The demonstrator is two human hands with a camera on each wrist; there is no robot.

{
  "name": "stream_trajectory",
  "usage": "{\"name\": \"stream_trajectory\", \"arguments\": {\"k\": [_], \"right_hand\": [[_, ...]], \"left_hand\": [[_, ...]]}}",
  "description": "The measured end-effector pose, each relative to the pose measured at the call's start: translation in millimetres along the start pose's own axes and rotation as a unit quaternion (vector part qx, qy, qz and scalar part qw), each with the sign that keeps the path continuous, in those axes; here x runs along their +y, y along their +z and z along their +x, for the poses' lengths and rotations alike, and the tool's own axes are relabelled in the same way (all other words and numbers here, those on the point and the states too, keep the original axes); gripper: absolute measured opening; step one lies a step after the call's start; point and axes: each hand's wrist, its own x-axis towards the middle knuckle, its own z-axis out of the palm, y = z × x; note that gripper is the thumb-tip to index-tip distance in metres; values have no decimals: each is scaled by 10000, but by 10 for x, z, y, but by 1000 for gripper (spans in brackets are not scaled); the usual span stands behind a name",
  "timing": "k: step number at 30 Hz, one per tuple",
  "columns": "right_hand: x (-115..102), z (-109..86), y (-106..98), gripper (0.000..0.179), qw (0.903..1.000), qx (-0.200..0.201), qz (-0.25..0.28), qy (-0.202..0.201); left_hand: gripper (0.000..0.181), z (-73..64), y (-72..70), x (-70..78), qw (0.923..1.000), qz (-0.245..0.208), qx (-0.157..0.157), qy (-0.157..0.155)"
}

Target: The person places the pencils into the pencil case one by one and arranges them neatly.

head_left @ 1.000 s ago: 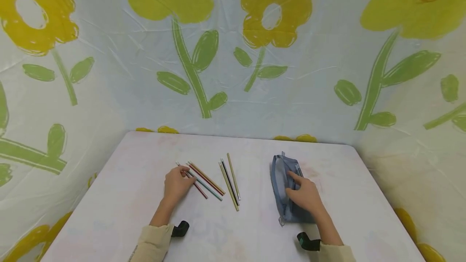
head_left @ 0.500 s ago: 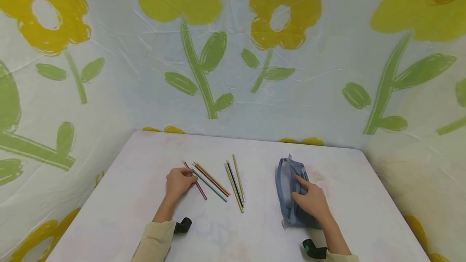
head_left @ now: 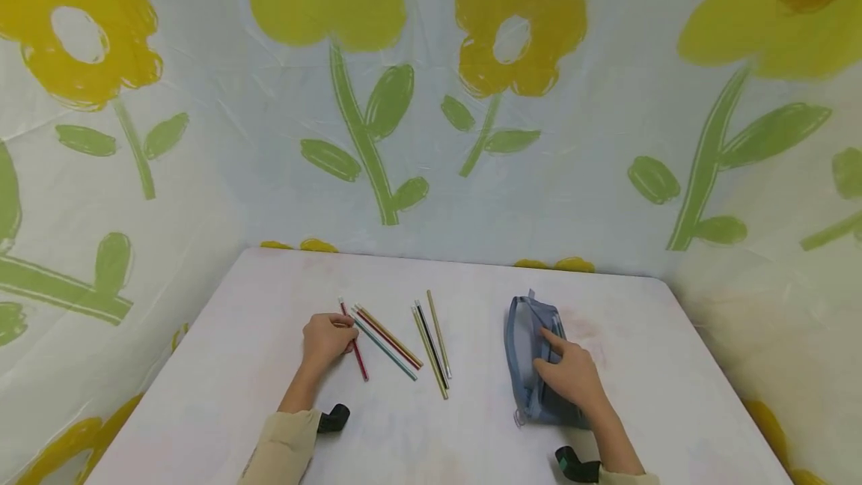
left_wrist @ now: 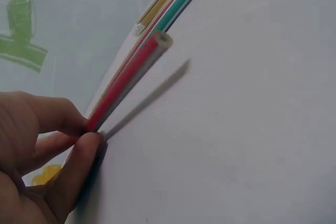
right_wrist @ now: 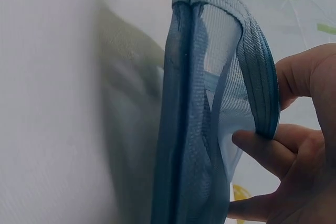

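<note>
The left hand (head_left: 326, 340) is pinching a red pencil (head_left: 360, 359) over the counter (head_left: 478, 432), near three loose pencils (head_left: 388, 337); three more pencils (head_left: 432, 345) are separating it from the blue pouch (head_left: 513, 354) the right hand (head_left: 572, 374) is pinching.

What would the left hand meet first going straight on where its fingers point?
Likely the teal pencil, just beyond the red pencil the left hand pinches, though it might pass above; depth is unclear.

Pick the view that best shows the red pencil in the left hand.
The left wrist view: the red pencil appears large, its near end and the grip on it plain. The head view shows both its ends, but small, with the left hand covering part. The right wrist view shows none of it.
</note>
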Motion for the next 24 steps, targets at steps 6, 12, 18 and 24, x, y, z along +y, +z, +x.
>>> {"name": "stream_trajectory", "arguments": {"k": [6, 12, 18, 24], "right_hand": [[-9, 13, 30, 65, 9999, -9, -91, 41], [-58, 48, 35, 66, 9999, -104, -124, 1], [-110, -16, 102, 65, 9998, -150, -145, 58], [-175, -15, 125, 66, 9996, -227, -147, 31]], "left_hand": [[19, -109, -6, -39, 9977, -641, -119, -196], [18, -191, 25, 22, 9947, -1009, -157, -108], [20, -331, 136, 254, 9874, -1499, -475, 174], [25, -396, 344, 521, 9800, -1710, -938, 398]]}}
